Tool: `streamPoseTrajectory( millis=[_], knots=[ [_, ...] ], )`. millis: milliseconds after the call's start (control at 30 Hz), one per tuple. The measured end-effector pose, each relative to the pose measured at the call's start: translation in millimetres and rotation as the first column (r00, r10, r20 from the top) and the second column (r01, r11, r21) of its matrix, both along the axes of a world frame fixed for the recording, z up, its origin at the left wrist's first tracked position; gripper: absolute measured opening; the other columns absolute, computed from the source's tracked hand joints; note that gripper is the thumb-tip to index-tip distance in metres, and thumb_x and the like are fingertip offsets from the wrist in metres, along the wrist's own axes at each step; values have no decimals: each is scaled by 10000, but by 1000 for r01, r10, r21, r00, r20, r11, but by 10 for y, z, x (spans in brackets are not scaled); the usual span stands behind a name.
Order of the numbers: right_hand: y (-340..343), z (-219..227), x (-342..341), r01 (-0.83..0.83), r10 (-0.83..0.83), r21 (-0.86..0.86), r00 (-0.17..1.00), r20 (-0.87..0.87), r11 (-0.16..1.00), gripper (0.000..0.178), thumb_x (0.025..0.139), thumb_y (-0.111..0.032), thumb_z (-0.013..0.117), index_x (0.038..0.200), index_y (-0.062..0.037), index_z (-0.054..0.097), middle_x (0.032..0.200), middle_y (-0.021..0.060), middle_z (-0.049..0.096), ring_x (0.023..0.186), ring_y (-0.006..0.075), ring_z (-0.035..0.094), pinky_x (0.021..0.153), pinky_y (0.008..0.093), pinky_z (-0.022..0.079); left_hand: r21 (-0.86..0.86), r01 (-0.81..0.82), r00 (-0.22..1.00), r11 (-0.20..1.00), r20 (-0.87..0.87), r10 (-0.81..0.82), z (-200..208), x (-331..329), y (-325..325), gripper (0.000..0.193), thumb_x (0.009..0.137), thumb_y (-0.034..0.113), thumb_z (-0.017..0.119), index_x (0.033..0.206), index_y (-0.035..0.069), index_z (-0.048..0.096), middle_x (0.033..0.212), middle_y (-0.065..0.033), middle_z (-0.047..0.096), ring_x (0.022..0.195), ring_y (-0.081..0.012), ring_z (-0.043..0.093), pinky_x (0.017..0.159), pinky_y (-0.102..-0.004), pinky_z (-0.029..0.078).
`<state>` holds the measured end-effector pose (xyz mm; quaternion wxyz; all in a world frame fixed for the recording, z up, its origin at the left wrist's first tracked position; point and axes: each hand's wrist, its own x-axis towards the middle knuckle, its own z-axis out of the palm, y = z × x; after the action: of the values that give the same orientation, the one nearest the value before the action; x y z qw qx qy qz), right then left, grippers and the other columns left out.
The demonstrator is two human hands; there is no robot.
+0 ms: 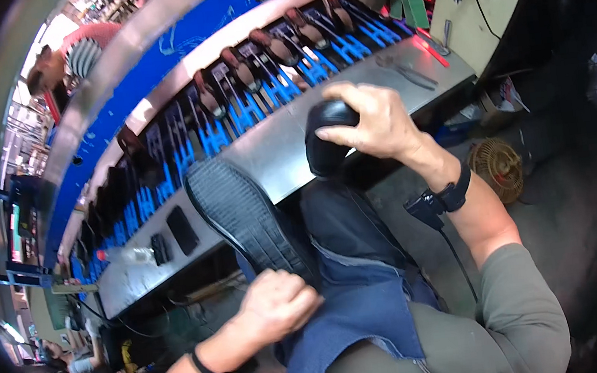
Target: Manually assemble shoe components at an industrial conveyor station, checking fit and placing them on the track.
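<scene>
A black shoe (236,207) stands tilted over my lap with its ribbed sole turned up toward me. My left hand (278,301) is closed at the heel end of this shoe; its fingertips are hidden. My right hand (372,119) is closed round a smooth, rounded black piece (329,128), which looks like the toe of another shoe. That piece is raised over the near edge of the metal bench, just right of the first shoe. Below it are my dark-covered knee and a blue apron (350,313).
Brown shoes (241,71) sit on a rack with blue supports (276,89) behind the metal bench (270,160). On the bench lie pliers (411,74), a black phone (183,229) and a clear bottle (133,255). A round fan (495,170) stands at the right; another person (74,61) is far left.
</scene>
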<state>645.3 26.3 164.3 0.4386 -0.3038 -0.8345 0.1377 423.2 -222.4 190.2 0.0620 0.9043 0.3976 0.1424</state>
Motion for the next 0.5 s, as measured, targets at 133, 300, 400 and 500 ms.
streamPoseTrajectory(
  millis=[133,300,400,500],
  knots=[
    [-492,29,-78,-335,234,-436,934,-270,835,401,863,-276,785,1130,5,683,1050,116,726,977,162,678,888,328,531,-334,-326,879,884,237,414,-1579,-130,-707,208,818,177,784,864,36,638,782,-108,627,608,-303,623,562,-387,513],
    [-1159,-677,-205,-419,164,-811,908,-387,408,424,914,-275,741,1196,27,643,1064,71,696,995,135,626,922,312,510,142,-809,562,570,469,681,-1475,-562,-380,328,784,178,821,985,-32,671,1052,-198,649,1074,-384,616,997,-463,455],
    [-1385,-622,-380,-647,171,-730,763,-624,221,517,922,-317,728,1280,28,588,1138,79,669,1048,155,609,957,327,495,-374,-892,33,254,507,861,-2174,-1500,-116,378,886,144,742,1188,-58,638,1197,-205,644,1165,-352,606,1079,-435,422],
    [-1752,-935,-266,-772,80,-630,625,-776,-83,715,946,-471,644,1426,30,474,1303,144,616,1199,214,584,1039,346,468,-549,-575,54,607,714,698,-2255,-1720,-5,447,923,157,707,1298,-45,571,1285,-217,626,1173,-311,614,1063,-407,443]
  ],
)
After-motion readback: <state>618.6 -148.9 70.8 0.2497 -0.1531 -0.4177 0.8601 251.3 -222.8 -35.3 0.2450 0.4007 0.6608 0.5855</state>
